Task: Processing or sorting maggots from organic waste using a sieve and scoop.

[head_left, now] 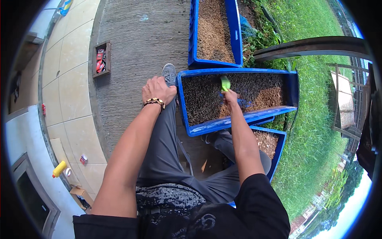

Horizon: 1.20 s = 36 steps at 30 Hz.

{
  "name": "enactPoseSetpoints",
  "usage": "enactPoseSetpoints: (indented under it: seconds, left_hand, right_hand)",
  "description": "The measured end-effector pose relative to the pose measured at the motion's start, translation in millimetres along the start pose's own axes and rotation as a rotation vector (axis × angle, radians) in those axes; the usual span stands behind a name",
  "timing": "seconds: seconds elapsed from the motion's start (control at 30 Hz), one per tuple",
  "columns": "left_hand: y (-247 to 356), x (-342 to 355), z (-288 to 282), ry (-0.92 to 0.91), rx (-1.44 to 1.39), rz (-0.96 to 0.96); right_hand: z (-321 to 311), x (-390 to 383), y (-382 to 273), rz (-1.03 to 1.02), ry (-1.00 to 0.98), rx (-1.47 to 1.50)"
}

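Observation:
My right hand (229, 98) grips a lime-green hand tool (225, 83), perhaps a scoop, whose far end dips into the middle blue tray (211, 127). That tray holds dark, wriggly-looking larvae or bits (199, 95) and patches of tan granular material (266, 99). Just left of the tray, my left hand (158, 89) rests with fingers curled over my left knee, a beaded bracelet at its wrist. My grey shoe (169, 71) shows beyond it.
Blue trays of granular material stand behind (238, 44) and at lower right (281, 147). A wooden box (102, 59) lies on the concrete walkway (131, 44), beside tiles (75, 91), a yellow bottle (59, 169) and a wall. Grass (314, 159) and a dark beam (310, 44) are right.

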<state>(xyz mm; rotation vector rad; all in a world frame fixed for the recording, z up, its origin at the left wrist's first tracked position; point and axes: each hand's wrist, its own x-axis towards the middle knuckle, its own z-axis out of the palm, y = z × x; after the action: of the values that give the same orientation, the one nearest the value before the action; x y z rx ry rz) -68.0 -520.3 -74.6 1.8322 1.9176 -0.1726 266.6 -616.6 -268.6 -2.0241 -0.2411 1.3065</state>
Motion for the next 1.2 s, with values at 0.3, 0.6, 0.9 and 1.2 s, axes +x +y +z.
enactPoseSetpoints:
  seconds: [0.3, 0.6, 0.9, 1.2]
  left_hand:
    - [6.5, -2.5, -3.7, -0.034, 0.009, 0.009]
    - [5.1, -2.8, -4.2, -0.025, 0.004, 0.009]
    - [3.5, 0.7, 0.7, -0.004, -0.012, 0.042]
    - [9.5, -1.4, -4.7, 0.002, 0.021, 0.012]
  right_hand:
    - [54.5, -66.2, 13.5, -0.251, -0.424, -0.478]
    - [-33.7, -60.7, 5.9, 0.015, -0.031, 0.211]
    - [-87.5, 2.4, 16.6, 0.097, 0.211, -0.004]
    - [-2.7, -8.6, 3.5, -0.042, -0.134, -0.207]
